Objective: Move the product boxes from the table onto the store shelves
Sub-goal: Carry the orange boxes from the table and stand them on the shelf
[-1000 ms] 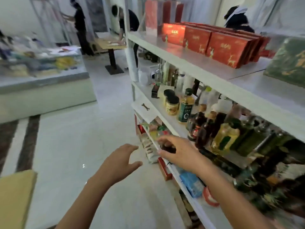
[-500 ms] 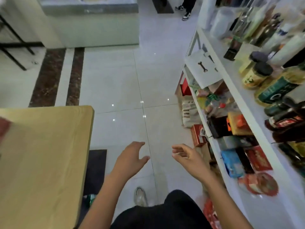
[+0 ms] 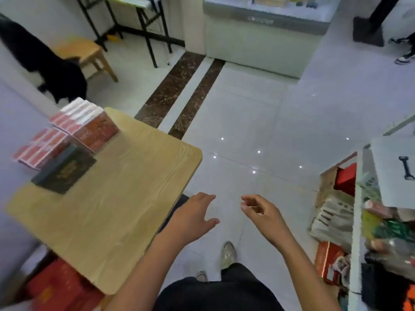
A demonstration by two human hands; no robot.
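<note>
Over pale glossy floor tiles (image 3: 258,113), both hands hang empty. The left hand (image 3: 193,217) is spread loosely, palm down, by the rounded corner of a light wood-grain table (image 3: 116,209). The right hand (image 3: 262,213) is half curled, fingertips drawn near the thumb, gripping nothing.

Far to the left of the left hand, at the table's back edge, sit the product boxes — red cardboard boxes (image 3: 87,123) with white tops packed upright in a block, and a second red-and-white block (image 3: 40,145) lower beside it; motion blur prevents a count. One flat dark green box (image 3: 64,168) with gold print lies in front of them, touching the red block.

Right of the right hand stand the white store shelves (image 3: 357,221), their lower level crammed with mixed packets. At its near end a brown cardboard carton (image 3: 327,182) holds a red box (image 3: 345,178); a printed white bag (image 3: 332,221) slumps just below it.

Two dark brown marbled strips (image 3: 179,95) cross the floor beyond the hands — and one wooden stool (image 3: 89,52) stands further off.
</note>
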